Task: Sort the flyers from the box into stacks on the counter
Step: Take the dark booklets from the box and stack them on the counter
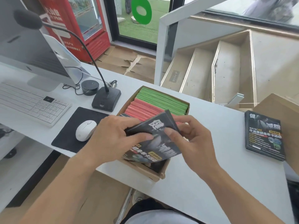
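The sorting looks barely begun. One stack of dark glossy flyers (264,135) lies on the white counter (210,131) well to the right, and it seems to be the only pile made so far. The open brown cardboard box (159,172) sits at the counter's near edge, with a row of green flyers (161,101) at its far end and a row of pink-red flyers (142,109) packed upright beside them, neither colour out yet.

Both hands are over the box with a bundle of the dark flyers (153,139). The left hand (116,135) grips it from the left, thumb across the face and fingers curled round the edge. The right hand (191,138) pinches the right side, thumb pressed on the cover. More dark sheets show beneath in the box.

The stacked flyer's cover reads "健" and "减脂", then "牛油果健身年卡活动"; the smaller print is too fine to read. The held bundle carries the same big characters, blurred. The black microphone base (106,100) has a small logo I cannot make out.
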Demonstrator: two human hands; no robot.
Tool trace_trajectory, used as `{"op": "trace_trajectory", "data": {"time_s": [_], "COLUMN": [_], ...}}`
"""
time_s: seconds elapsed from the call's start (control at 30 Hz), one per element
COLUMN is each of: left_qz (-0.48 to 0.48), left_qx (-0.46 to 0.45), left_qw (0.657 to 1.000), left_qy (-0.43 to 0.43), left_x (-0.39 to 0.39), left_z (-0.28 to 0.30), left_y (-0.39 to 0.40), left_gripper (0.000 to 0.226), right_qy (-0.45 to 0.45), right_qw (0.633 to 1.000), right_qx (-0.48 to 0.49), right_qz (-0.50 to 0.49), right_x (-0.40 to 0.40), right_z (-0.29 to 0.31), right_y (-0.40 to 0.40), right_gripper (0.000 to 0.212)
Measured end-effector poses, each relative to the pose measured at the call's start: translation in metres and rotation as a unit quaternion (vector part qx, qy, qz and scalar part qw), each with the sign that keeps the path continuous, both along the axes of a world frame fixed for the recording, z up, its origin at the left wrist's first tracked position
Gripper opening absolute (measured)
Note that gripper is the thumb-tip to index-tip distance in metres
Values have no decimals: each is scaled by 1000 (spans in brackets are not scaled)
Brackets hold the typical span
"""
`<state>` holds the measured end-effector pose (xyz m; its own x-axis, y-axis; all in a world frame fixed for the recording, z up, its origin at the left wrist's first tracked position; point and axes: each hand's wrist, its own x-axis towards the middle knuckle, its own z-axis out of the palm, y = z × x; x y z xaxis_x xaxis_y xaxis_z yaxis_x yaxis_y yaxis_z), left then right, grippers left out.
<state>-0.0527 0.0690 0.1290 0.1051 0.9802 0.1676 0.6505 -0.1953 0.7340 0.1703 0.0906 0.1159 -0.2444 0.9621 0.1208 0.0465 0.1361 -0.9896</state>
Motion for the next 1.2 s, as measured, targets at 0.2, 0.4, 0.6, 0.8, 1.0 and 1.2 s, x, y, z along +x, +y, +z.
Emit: {"op": "trace_trajectory", "data": {"time_s": [0.2, 0.4, 0.6, 0.8, 1.0, 1.2], "left_qz": [112, 11, -51, -38, -6, -4], "left_qx": [-24, -157, -232, -221, -239, -220], "left_qw": [933, 893, 919, 937, 942, 946], "left_qy": [-341, -421, -314, -268, -235, -240], "left_x": [74, 176, 230, 243, 250, 257], "left_z": [5, -35, -88, -121, -136, -126], "left_y": [20, 46, 57, 48, 40, 48], "left_gripper": [23, 16, 25, 24, 20, 22], "right_qy": [160, 117, 76, 40, 10, -9], "right_qw": [980, 978, 967, 962, 963, 967], "right_qx": [-113, -56, -72, -138, -154, -130], "right_qz": [-16, -163, -233, -232, -221, -218], "right_x": [70, 124, 185, 205, 205, 212], "right_z": [-8, -37, -82, -107, -124, -115], "right_y": [26, 12, 6, -5, -10, 7], "right_gripper": [51, 20, 23, 28, 10, 16]}}
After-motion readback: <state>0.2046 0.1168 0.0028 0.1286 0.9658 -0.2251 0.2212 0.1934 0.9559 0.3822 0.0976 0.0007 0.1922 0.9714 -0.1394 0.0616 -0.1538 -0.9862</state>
